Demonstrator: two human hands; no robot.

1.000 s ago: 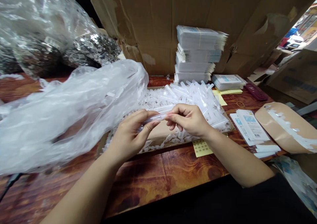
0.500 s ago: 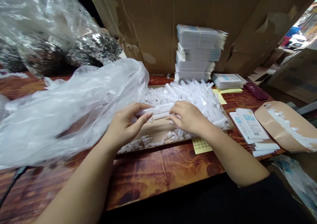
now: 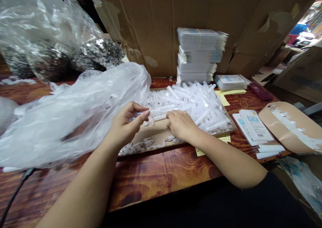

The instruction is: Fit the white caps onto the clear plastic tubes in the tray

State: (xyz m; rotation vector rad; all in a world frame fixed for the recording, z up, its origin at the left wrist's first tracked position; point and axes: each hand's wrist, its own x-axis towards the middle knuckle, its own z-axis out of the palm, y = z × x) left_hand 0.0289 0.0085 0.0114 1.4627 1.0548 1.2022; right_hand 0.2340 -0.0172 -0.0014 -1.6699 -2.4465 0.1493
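My left hand (image 3: 128, 122) pinches a clear plastic tube (image 3: 138, 114) between thumb and fingers, above the left part of a shallow cardboard tray (image 3: 157, 134). My right hand (image 3: 181, 124) is low over the tray's middle, fingers curled together and pointing left. Whatever its fingertips hold, if anything, is hidden. Behind and to the right of my right hand lies a heap of translucent tubes (image 3: 201, 100). Small white plastic pieces (image 3: 137, 147) are scattered along the tray's near edge, and more lie beneath the tubes.
A large translucent plastic bag (image 3: 75, 110) covers the table's left side, with bags of shiny metal pieces (image 3: 98, 53) behind it. Stacked printed packets (image 3: 197, 56) stand against a cardboard box (image 3: 153, 26). Loose packets (image 3: 254, 125) and a beige tub (image 3: 284, 134) are at the right.
My hands have moved apart slightly; the right one is lower and a little left, its fingers more curled. The left hand has shifted slightly left, keeping the tube.
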